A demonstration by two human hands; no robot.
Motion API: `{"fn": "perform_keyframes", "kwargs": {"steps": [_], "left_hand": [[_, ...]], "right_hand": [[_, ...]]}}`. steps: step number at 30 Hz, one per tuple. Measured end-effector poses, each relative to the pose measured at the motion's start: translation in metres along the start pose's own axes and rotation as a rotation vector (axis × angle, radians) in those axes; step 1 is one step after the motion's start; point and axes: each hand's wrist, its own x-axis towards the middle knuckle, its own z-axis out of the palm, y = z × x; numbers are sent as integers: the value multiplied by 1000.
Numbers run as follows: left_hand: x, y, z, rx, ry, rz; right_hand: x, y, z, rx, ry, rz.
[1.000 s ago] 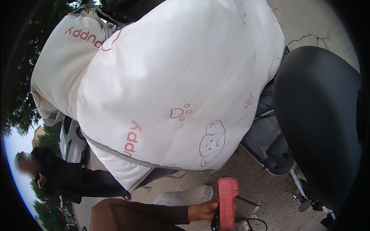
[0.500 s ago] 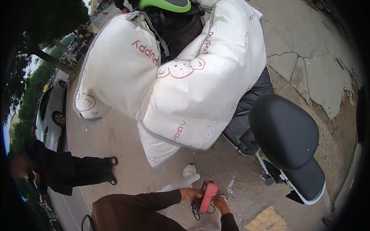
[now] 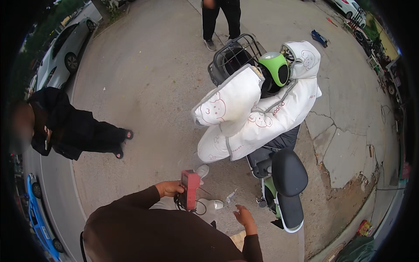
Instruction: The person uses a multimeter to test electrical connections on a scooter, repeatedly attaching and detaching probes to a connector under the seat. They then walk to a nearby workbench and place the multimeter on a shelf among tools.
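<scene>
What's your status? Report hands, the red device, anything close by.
Left hand grips red handheld device, cable dangling. Right hand open, empty. Scooter with white quilted cover just ahead.

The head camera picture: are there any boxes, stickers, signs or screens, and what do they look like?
Red handheld meter: held upright in the left hand, a flat box shape; its screen cannot be made out.
White padded scooter cover: draped over the handlebars, with pink cartoon animal prints.
Small colourful package: on the ground, lower right, red and yellow.
</scene>
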Motion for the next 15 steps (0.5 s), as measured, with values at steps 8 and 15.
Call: {"fn": "perform_keyframes", "kwargs": {"steps": [8, 15], "left_hand": [[-61, 43, -32, -368, 107, 495], [-29, 200, -101, -292, -125, 384]], "right_hand": [[30, -197, -202, 12, 553, -187], [116, -344, -247, 74, 957, -211]]}}
